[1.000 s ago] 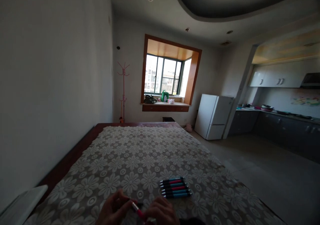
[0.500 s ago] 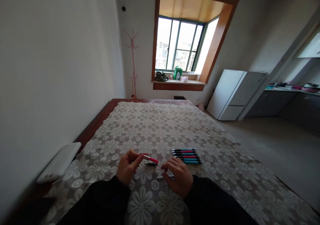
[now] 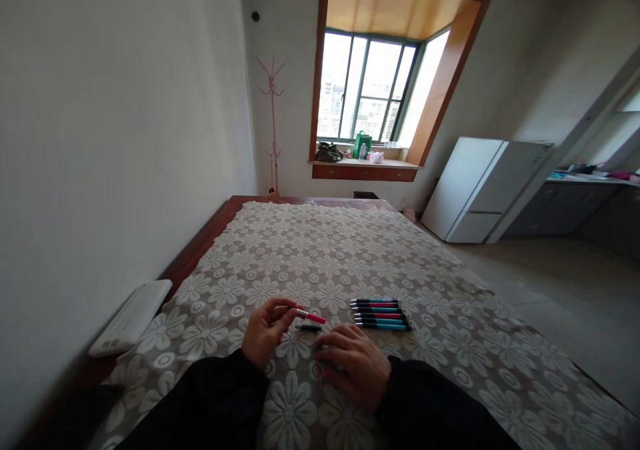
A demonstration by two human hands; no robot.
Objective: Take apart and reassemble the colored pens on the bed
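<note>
In my left hand (image 3: 267, 330) I pinch a red pen barrel (image 3: 314, 317) between thumb and fingers, its red end pointing right and slightly down. Just below it a short black pen part (image 3: 309, 328) lies on the tablecloth. My right hand (image 3: 353, 363) rests low over the cloth, palm down, with its fingers loosely bent and apart; whatever is under the palm is hidden. Beyond the right hand lies a row of several pens (image 3: 381, 315), blue and red with black grips, side by side, tips to the left.
A flowered lace tablecloth (image 3: 295, 263) covers the dark red wooden table (image 3: 200, 257). A white box-like object (image 3: 131, 318) sits at the left edge by the wall. Farther off are a pink coat rack (image 3: 273, 117), a window sill with bags, and a white fridge (image 3: 475, 183).
My right hand has turned flatter and lowered onto the cloth, covering a thin pale piece that showed under its fingers. My left hand still holds the red barrel. The view has shifted slightly.
</note>
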